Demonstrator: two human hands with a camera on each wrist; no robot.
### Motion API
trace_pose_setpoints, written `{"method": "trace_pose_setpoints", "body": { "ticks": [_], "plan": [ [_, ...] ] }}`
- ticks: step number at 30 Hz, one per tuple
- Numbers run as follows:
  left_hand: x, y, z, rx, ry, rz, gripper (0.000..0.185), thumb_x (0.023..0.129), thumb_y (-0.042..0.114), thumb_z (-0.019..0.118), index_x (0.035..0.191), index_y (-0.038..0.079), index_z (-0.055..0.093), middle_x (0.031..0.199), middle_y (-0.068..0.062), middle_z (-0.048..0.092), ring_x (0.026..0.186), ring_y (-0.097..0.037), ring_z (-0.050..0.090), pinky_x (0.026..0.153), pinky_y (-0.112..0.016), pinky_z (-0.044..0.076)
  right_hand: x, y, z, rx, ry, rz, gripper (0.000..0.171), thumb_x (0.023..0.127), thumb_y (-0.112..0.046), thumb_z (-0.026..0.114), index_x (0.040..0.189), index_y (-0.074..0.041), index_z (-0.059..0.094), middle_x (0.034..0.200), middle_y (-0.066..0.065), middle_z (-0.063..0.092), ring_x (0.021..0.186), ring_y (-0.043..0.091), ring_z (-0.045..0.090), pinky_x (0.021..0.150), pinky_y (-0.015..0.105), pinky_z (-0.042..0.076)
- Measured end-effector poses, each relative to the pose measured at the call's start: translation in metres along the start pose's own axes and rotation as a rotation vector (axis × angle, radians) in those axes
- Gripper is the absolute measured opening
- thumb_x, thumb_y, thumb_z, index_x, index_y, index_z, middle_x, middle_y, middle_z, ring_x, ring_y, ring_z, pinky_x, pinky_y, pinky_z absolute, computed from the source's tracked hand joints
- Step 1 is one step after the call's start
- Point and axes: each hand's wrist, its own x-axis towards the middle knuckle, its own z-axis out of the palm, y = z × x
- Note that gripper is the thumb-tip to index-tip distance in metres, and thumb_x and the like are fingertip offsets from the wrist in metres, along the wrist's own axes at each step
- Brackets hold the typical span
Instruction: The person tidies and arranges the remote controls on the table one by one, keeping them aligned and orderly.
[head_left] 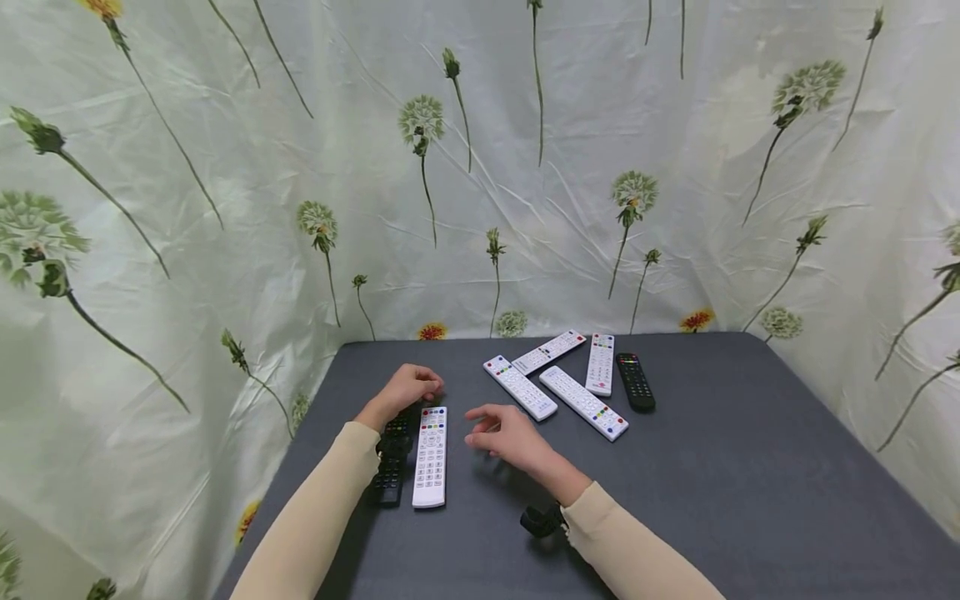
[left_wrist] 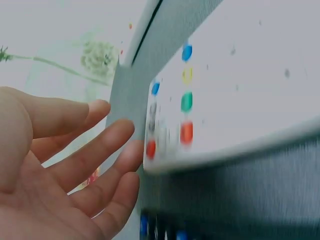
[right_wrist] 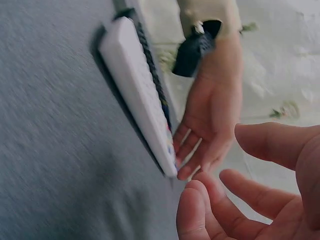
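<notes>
Fingers loosely spread, our left hand point(head_left: 405, 390) touches the top of the white remote point(head_left: 431, 457) on the desk point(head_left: 750, 483) while our right hand point(head_left: 506, 433) hovers relaxed just beside it.

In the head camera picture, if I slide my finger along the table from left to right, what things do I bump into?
Black remote → white remote beside it → right hand → cluster of four white remotes → second black remote, farthest right. The left hand sits above the first pair, so I left it out of the order.

Grey table point(head_left: 750, 467) with remotes point(head_left: 585, 402)
</notes>
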Motion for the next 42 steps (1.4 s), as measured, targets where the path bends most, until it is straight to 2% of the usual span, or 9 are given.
{"method": "trace_pose_setpoints", "body": {
  "ticks": [3,10,16,21,24,28,33,38,42],
  "plan": [
    [0.003,0.006,0.008,-0.009,-0.005,0.014,0.023,0.102,0.011,0.059,0.116,-0.001,0.073,0.106,-0.011,0.071,0.090,-0.024,0.066,0.085,-0.044,0.055,0.000,0.002,-0.007,-0.001,0.040,0.003,0.036,0.089,-0.015,0.076,0.124,-0.005,0.069,0.097,0.009,0.070,0.079,0.021,0.065,0.065,0.038,0.058],
    [0.013,0.016,0.021,-0.057,0.022,0.048,0.028,0.101,0.012,0.059,0.124,-0.001,0.069,0.109,-0.012,0.070,0.089,-0.024,0.066,0.084,-0.044,0.053,0.006,0.009,-0.025,-0.157,0.172,-0.046,0.029,0.088,-0.014,0.076,0.116,-0.009,0.073,0.095,0.004,0.072,0.087,0.019,0.068,0.071,0.032,0.054],
    [0.019,0.027,0.031,-0.107,0.039,0.032,0.030,0.102,0.010,0.059,0.129,-0.001,0.065,0.120,-0.014,0.067,0.095,-0.028,0.066,0.086,-0.045,0.053,0.010,0.015,-0.044,-0.220,0.265,-0.022,0.029,0.087,-0.013,0.077,0.114,-0.007,0.073,0.093,0.003,0.072,0.090,0.024,0.070,0.073,0.035,0.055],
    [0.030,0.035,0.039,-0.207,0.070,0.012,0.032,0.102,0.008,0.056,0.132,-0.003,0.063,0.124,-0.020,0.065,0.100,-0.031,0.066,0.087,-0.045,0.054,0.013,0.019,-0.063,-0.280,0.330,0.007,0.033,0.086,-0.013,0.076,0.116,-0.003,0.073,0.094,0.008,0.073,0.091,0.028,0.070,0.076,0.040,0.055],
    [0.037,0.038,0.044,-0.268,0.082,-0.015,0.033,0.103,0.008,0.055,0.133,-0.002,0.062,0.128,-0.020,0.063,0.104,-0.032,0.066,0.088,-0.044,0.055,0.014,0.025,-0.072,-0.332,0.349,0.022,0.034,0.085,-0.014,0.076,0.117,-0.002,0.073,0.097,0.011,0.073,0.093,0.028,0.069,0.080,0.042,0.054],
    [0.045,0.042,0.052,-0.299,0.075,-0.032,0.035,0.103,0.008,0.055,0.136,-0.001,0.061,0.134,-0.020,0.060,0.109,-0.033,0.064,0.091,-0.045,0.054,0.013,0.033,-0.081,-0.382,0.354,0.045,0.036,0.086,-0.014,0.075,0.119,-0.001,0.072,0.104,0.016,0.072,0.098,0.030,0.068,0.084,0.047,0.053],
    [0.053,0.045,0.061,-0.291,0.080,-0.046,0.036,0.105,0.012,0.055,0.139,0.003,0.060,0.137,-0.016,0.059,0.110,-0.031,0.063,0.092,-0.045,0.053,0.012,0.040,-0.085,-0.430,0.359,0.069,0.040,0.085,-0.014,0.074,0.123,-0.001,0.070,0.108,0.019,0.071,0.101,0.033,0.067,0.084,0.050,0.052],
    [0.059,0.045,0.067,-0.279,0.047,-0.037,0.038,0.106,0.013,0.053,0.143,0.004,0.056,0.139,-0.018,0.057,0.112,-0.031,0.061,0.089,-0.042,0.053,0.012,0.046,-0.084,-0.511,0.385,0.089,0.046,0.081,-0.014,0.079,0.124,-0.001,0.070,0.103,0.017,0.071,0.096,0.031,0.066,0.082,0.049,0.050],
    [0.060,0.041,0.071,-0.270,0.032,-0.043,0.039,0.105,0.012,0.052,0.144,0.003,0.055,0.139,-0.018,0.057,0.111,-0.029,0.062,0.085,-0.038,0.054,0.012,0.051,-0.080,-0.552,0.374,0.089,0.049,0.078,-0.013,0.082,0.123,0.001,0.069,0.099,0.017,0.071,0.093,0.032,0.065,0.082,0.049,0.050]
  ]
}}
